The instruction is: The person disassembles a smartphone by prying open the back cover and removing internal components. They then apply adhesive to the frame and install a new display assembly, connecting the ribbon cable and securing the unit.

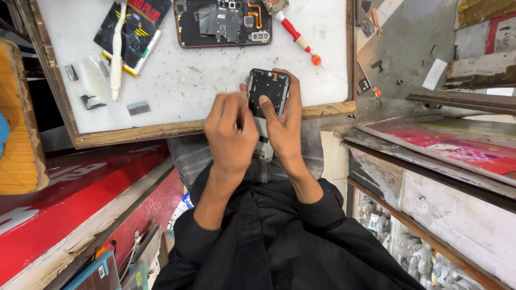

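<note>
Both hands are holding a dark phone frame (267,99) over the tabletop's (215,80) near edge, above the lap. The right hand (285,126) is gripping its side, thumb pressing the inner face, likely steadying it. The left hand's (232,134) fingers are curling against its left edge. An opened phone (223,24) and a red screwdriver (297,37) are lying near the far edge.

White work board with wooden frame (215,80): fills the top centre. On it: opened phone body with exposed circuitry (224,22), 12 o'clock; red-handled screwdriver (297,36), 1 o'clock; dark printed packet (133,32), 11 o'clock; white stick-like tool (117,51) lying over the packet; small metal plate (138,108). Red counter (80,198), 8 o'clock.
</note>
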